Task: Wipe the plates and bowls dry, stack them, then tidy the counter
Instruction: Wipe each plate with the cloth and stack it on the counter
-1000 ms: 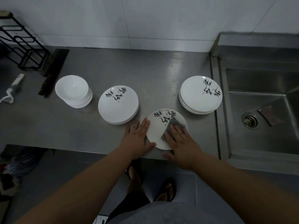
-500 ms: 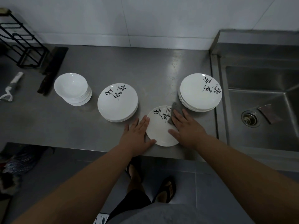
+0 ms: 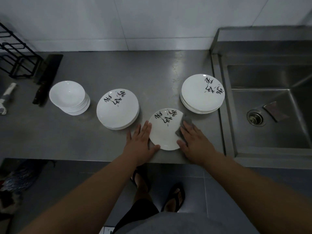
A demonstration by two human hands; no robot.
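Plate (image 3: 164, 130): single, white with black brush script, flat on the worktop (image 3: 50, 137) close to the front edge, between the two hands. Left hand (image 3: 141, 144) flat against the left rim, grip wide, fingers straight, thumb laid along the near rim; same place as a second ago. Right hand (image 3: 195, 141) pressing the grey cloth (image 3: 187, 119) at the right rim, grip wide too, fingers laid straight over the cloth, nothing pinched. Cloth shifted since a second ago: then on the plate's middle, now out at the right edge, partly off the rim onto the steel.

Below the front edge, two feet in dark sandals (image 3: 175, 198) on the tiled floor.

Just beyond the left fingertips, the middle plate stack (image 3: 116, 109), apart from the single plate. Beyond the right hand, the right plate stack (image 3: 201, 93), near the sink's raised lip. Further left, the bowl stack (image 3: 67, 95). Behind it a dark cleaver (image 3: 47, 78) lying lengthwise; at the left border a white-handled peeler (image 3: 6, 97); in the far left corner a black wire rack (image 3: 15, 53).

To the right, the sink (image 3: 270, 78), its lip closing that side; drain (image 3: 255, 117) and a flat grey piece (image 3: 274, 110) in the basin. Bare steel from the stacks back to the tiled wall (image 3: 152, 22), and more in front of the bowls.
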